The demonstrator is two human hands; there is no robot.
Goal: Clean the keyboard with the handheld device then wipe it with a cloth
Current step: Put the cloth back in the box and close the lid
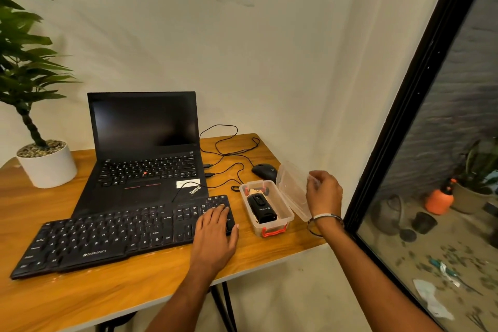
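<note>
- Table [161, 288]: we see the keyboard [107, 234] lying at its front edge, not yet cleaned as far as we can judge.
- Left hand [215, 232]: spread flat on the keyboard's right end.
- Clear box [285, 217]: open just beside the keyboard, with the handheld device [262, 209] inside it, untouched.
- Right hand [323, 194]: pinching the box's lid [292, 191], tilted open.
- Cloth: we see none.

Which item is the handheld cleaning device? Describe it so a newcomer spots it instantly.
Start at the external keyboard at the front of the wooden desk; just past its right end sits a clear plastic box with orange latches, lid held open by the right hand. The device is the stubby black cylinder lying inside, unlike the mouse behind, which sits loose.
</note>
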